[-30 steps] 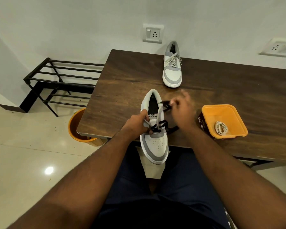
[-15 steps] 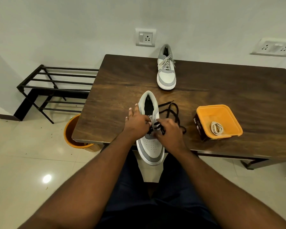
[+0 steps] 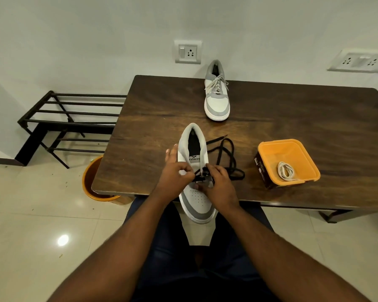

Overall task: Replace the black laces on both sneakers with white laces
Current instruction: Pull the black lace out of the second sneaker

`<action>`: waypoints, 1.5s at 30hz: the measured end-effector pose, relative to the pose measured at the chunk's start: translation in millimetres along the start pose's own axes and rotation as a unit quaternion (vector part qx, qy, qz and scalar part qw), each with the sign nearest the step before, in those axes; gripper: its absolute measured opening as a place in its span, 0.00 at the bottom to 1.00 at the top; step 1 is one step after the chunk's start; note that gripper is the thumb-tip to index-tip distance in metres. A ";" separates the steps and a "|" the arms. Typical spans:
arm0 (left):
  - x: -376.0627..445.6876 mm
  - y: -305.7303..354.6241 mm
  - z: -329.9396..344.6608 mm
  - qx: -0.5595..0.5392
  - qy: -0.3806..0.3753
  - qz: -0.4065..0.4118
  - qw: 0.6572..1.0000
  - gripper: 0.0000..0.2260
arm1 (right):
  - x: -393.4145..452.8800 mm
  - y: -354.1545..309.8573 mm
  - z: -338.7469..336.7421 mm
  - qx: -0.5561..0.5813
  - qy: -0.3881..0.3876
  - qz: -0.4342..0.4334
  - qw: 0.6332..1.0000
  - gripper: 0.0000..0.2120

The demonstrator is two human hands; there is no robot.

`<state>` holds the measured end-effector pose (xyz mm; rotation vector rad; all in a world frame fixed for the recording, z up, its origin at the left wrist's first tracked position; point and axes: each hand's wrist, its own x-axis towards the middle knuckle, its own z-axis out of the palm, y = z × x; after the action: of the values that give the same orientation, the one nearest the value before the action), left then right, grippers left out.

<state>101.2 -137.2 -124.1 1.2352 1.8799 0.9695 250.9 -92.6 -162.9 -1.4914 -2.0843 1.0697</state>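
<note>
A white and grey sneaker lies at the table's near edge, its toe hanging over towards me. Its black lace is threaded only through the lower eyelets, and the loose length trails on the table to the right. My left hand pinches the lace at the left eyelets. My right hand grips the lace on the right side of the tongue. A second sneaker with white laces stands at the far edge. A coiled white lace lies in an orange box.
The dark wooden table stands against a wall with socket plates. An orange bucket sits on the floor under its left corner. A black metal rack stands to the left.
My right hand came down from the upper eyelets, where it had pulled the lace out, to the lower ones. The freed lace now lies on the table. The camera shifted a little.
</note>
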 end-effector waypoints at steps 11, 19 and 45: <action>22.0 28.8 10.0 0.355 -0.061 0.007 0.933 0.10 | 2.6 0.0 -0.6 0.015 -0.001 0.002 1.000 0.40; -6.9 2.0 -1.3 -0.066 0.024 -0.004 0.998 0.06 | 6.5 -0.7 -4.6 0.009 -0.016 0.017 1.000 0.42; -18.6 -2.1 -1.9 -0.248 0.258 -0.085 0.930 0.08 | 6.4 -4.9 -4.6 0.008 -0.024 0.024 0.999 0.40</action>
<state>104.6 -155.7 -122.5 0.5349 1.8974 1.6605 248.4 -85.8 -157.1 -1.5303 -2.0778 1.1481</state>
